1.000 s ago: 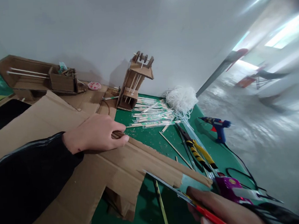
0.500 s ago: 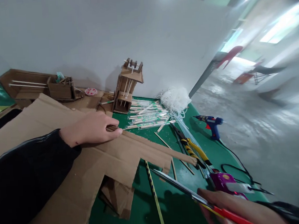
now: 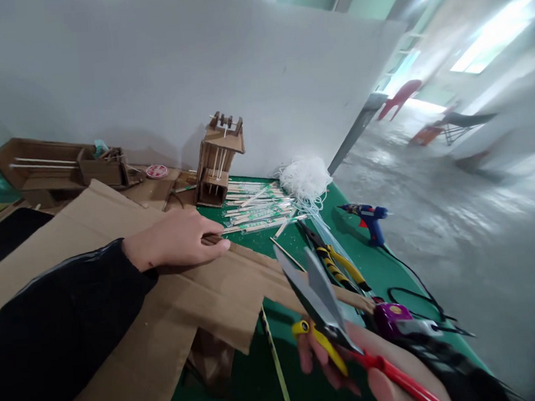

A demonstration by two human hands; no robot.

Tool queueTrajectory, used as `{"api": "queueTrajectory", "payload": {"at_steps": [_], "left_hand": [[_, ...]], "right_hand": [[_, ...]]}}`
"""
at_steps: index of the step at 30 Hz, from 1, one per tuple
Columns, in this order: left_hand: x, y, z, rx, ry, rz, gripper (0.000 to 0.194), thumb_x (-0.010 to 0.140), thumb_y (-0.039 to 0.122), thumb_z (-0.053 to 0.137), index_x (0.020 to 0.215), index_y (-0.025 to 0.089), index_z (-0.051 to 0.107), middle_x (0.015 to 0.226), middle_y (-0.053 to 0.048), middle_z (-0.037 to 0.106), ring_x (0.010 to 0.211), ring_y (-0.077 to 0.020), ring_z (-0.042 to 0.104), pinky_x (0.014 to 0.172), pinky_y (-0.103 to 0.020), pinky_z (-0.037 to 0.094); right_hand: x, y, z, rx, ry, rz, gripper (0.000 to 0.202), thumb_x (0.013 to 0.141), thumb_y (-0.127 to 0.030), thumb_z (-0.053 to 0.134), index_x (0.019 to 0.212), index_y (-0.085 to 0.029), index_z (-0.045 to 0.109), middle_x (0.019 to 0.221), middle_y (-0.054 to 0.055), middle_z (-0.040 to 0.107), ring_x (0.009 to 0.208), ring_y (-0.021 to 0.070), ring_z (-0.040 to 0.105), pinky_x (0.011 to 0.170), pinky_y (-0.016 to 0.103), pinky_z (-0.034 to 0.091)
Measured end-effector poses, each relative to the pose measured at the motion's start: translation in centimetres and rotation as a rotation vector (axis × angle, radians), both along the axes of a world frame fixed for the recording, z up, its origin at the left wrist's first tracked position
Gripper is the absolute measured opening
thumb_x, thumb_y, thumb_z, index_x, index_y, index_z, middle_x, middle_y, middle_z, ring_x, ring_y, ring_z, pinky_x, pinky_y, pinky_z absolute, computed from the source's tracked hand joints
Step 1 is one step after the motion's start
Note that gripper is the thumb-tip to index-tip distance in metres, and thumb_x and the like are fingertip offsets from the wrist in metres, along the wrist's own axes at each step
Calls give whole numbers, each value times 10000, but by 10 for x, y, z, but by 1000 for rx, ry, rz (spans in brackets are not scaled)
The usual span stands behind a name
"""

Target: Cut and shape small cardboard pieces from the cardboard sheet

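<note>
My left hand (image 3: 182, 237) is closed on the edge of a large brown cardboard sheet (image 3: 135, 344), thumb along the top. A narrow strip of the sheet reaches out to the right from there. In my right hand (image 3: 349, 358), at lower right, are scissors (image 3: 319, 295) with a red handle and a yellow one. Their blades are parted and point up and left, over the cardboard strip. I cannot tell whether they touch it. Below the sheet lies a folded cardboard piece (image 3: 210, 356), partly hidden.
On the green table (image 3: 245, 390) are wrapped sticks (image 3: 259, 207), white string (image 3: 305, 179), yellow-black pliers (image 3: 340, 263), a blue glue gun (image 3: 368, 217), a purple device (image 3: 392, 319) and a thin yellow strip (image 3: 276, 360). Cardboard models (image 3: 220, 161) stand by the wall.
The scissors have swung upright and left over the strip, and their blades have opened. My left hand and the cardboard have shifted slightly right and down in view.
</note>
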State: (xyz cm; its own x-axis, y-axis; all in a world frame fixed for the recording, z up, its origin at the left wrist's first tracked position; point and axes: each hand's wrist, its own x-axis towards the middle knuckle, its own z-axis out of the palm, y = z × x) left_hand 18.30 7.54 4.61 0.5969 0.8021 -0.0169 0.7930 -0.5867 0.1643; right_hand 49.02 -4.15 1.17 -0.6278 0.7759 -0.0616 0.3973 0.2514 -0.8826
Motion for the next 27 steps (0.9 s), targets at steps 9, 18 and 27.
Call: {"api": "queueTrajectory", "payload": {"at_steps": [9, 18, 27], "left_hand": [[-3, 0, -2, -5, 5, 19, 394, 904, 475, 418, 605, 220, 448, 559, 5, 517, 544, -172, 467, 538, -300, 210], [-19, 4, -3, -96, -46, 37, 405, 917, 477, 396, 608, 216, 419, 551, 17, 472, 527, -157, 436, 549, -306, 213], [-23, 5, -9, -69, -17, 95, 410, 934, 495, 370, 640, 212, 410, 591, 12, 511, 566, -160, 469, 558, -308, 209]], "right_hand": [[17, 11, -2, -29, -9, 12, 672, 760, -825, 445, 954, -223, 672, 825, 47, 634, 669, 191, 564, 589, 274, 461], [30, -14, -15, -32, 226, -409, 375, 806, -634, 611, 900, -273, 571, 949, 65, 633, 700, 203, 570, 564, 300, 497], [-32, -3, -43, 144, 368, -746, 175, 850, -338, 694, 898, -237, 559, 867, 27, 619, 799, 209, 658, 691, 309, 576]]}}
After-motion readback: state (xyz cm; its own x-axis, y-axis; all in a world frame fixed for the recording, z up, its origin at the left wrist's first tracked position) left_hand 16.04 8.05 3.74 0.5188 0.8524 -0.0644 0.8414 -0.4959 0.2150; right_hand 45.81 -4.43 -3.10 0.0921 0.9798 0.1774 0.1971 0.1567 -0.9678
